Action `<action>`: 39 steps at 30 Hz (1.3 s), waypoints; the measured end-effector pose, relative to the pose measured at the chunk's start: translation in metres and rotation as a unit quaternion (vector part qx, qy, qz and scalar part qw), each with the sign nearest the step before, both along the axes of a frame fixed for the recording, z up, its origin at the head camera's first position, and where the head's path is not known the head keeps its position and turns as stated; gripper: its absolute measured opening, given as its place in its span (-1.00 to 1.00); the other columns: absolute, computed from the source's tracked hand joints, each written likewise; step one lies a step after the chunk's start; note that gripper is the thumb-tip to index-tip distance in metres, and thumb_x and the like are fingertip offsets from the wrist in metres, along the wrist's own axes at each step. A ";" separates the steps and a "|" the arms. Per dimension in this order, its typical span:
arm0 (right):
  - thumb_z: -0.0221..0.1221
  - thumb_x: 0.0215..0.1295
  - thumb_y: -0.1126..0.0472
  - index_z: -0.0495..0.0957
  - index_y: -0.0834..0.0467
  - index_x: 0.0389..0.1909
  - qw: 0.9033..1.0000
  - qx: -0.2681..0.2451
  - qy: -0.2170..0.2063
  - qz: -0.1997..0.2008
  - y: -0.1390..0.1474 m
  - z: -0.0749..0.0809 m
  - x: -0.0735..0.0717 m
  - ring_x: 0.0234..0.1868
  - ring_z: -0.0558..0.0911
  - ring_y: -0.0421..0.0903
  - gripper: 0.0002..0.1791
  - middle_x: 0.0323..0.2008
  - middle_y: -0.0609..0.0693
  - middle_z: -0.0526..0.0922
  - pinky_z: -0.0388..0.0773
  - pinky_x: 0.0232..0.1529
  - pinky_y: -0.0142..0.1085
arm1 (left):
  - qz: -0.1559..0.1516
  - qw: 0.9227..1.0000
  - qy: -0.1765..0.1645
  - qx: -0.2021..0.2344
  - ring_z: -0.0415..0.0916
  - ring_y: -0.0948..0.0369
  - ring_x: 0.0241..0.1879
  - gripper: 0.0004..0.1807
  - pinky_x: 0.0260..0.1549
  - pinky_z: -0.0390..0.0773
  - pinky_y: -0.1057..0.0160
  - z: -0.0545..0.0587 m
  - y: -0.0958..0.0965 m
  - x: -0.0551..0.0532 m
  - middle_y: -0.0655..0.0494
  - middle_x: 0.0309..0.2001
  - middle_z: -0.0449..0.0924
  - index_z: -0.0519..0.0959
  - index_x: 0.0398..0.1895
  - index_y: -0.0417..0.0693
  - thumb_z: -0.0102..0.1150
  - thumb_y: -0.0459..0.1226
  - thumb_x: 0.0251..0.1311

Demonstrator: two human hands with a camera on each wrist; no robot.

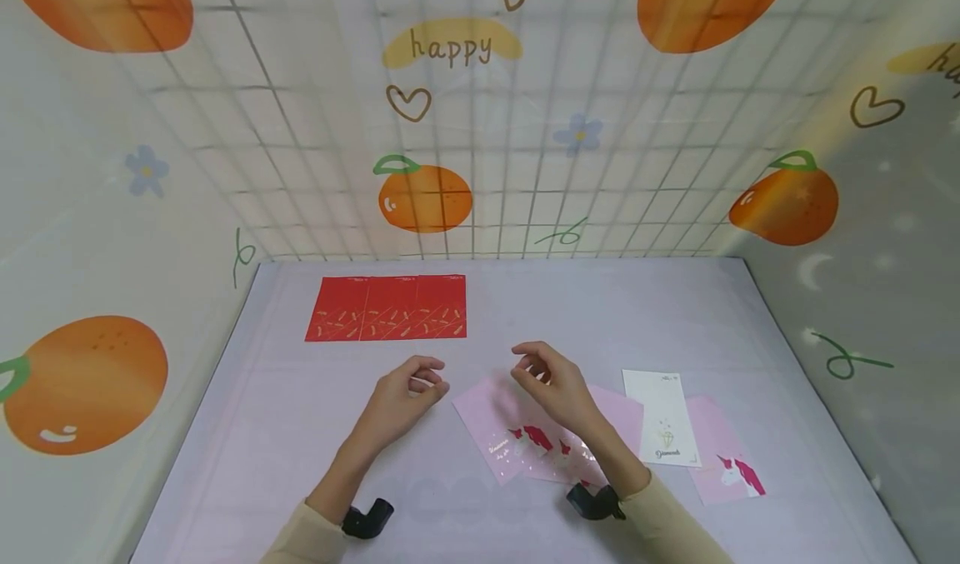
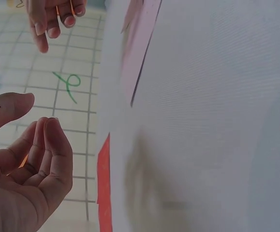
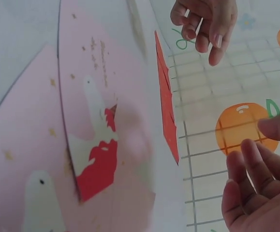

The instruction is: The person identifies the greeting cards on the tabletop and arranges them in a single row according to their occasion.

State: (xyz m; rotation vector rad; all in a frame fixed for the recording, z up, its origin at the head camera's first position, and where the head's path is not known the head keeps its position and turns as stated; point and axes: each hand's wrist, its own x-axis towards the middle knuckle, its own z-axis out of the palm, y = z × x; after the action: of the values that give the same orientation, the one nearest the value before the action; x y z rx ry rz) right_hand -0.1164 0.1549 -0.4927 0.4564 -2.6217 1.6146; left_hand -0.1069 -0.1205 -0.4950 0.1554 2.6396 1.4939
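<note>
pink cards [image 1: 525, 421]: at least two, overlapping, on the table [image 1: 270, 431] in front of the person, under the right forearm and hand. unicorn prints face up. taking this stack as the clock's centre and 12 as the far side, positions are as follows.

right hand [image 1: 553, 387]: raised above the stack's 12 o'clock edge, fingers loosely curled, narrow gap between thumb and fingertips, nothing held. left hand [image 1: 401, 401]: raised at 10 o'clock, near the stack but apart from it, fingers likewise curled with a narrow gap to the thumb, also holding nothing. the two hands face each other, thumbs inward; in my judgement this is a relaxed pose, since neither bears on any card.

white card [image 1: 660, 414]: at 3 o'clock, meeting the stack's edge; which lies uppermost there cannot be told with certainty. it covers part of a lone pink card [image 1: 716, 439] beyond it, also at 3 o'clock. the loose overlap suggests cards laid down without squaring. red cards [image 1: 390, 307]: at 10 o'clock, beyond the left hand, three panels side by side in a level row, apparently set so that each face shows.

surface: pale, smooth-looking, with soft hand shadows. room: pale cloth [image 1: 330, 114] encloses the far side and both flanks, printed with oranges, hearts and "happy"; a grid shows at 12 o'clock
</note>
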 end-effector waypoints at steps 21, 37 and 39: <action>0.39 0.24 0.15 0.46 0.16 0.24 0.981 0.080 -0.067 0.165 0.018 -0.015 -0.041 -0.16 0.60 -0.03 -0.43 -0.03 0.20 0.58 0.60 -0.10 -0.15 | -0.058 0.996 -0.063 -0.032 0.60 0.17 -0.20 -0.32 -0.26 0.66 0.14 -0.026 0.012 0.005 0.02 -0.07 0.59 0.48 0.21 -0.05 0.49 0.00 0.06; 0.47 0.09 0.16 0.48 -0.10 0.26 0.956 0.190 -0.119 0.189 0.013 -0.035 -0.054 -0.15 0.45 -0.08 -0.33 -0.13 -0.02 0.48 0.54 -0.18 -0.22 | -0.082 0.987 -0.078 -0.114 0.47 0.19 -0.38 -0.31 -0.45 0.57 0.25 -0.034 0.019 0.002 0.08 -0.20 0.48 0.46 0.18 -0.07 0.54 -0.05 -0.01; 0.48 0.07 0.16 0.49 -0.13 0.25 0.954 0.200 -0.125 0.185 0.011 -0.035 -0.053 -0.13 0.44 -0.09 -0.32 -0.12 -0.04 0.46 0.54 -0.18 -0.23 | -0.086 0.985 -0.077 -0.127 0.46 0.20 -0.36 -0.31 -0.45 0.57 0.26 -0.035 0.020 0.002 0.09 -0.21 0.48 0.47 0.17 -0.06 0.53 -0.05 0.00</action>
State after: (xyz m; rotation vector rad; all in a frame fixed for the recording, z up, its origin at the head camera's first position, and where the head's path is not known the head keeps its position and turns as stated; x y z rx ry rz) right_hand -0.1697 0.1661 -0.5280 0.8557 -3.2335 1.2722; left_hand -0.1044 -0.1009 -0.5296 0.2288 2.5882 1.0626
